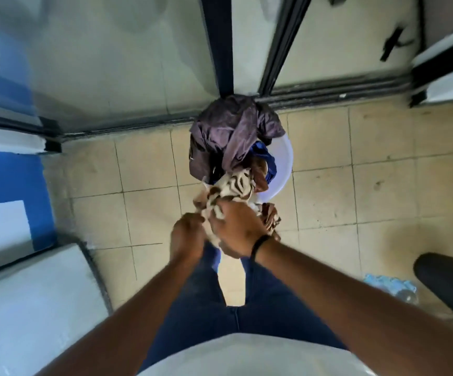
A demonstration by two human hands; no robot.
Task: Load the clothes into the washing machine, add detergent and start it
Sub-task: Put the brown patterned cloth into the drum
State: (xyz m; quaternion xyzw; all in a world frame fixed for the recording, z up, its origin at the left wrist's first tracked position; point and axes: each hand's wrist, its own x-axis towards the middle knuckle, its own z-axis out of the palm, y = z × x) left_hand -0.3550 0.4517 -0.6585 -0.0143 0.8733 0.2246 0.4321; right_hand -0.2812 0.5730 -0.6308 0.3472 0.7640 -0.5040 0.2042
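Head view, beige tiled floor (pixel 382 185), glass doors (pixel 106 63), both hands (pixel 220 232) gripping striped cloth (pixel 230 185) over basket (pixel 285 158)

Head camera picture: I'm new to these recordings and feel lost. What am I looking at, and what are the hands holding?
The camera sits on a person's head, looking down past their chest and jeans to a tiled floor. Both arms reach forward. The left hand and right hand grip a striped brown-and-white cloth, pulling it from a white basket heaped with clothes, a dark purple garment on top. The white surface at lower left may be the washing machine, but I can't be sure.
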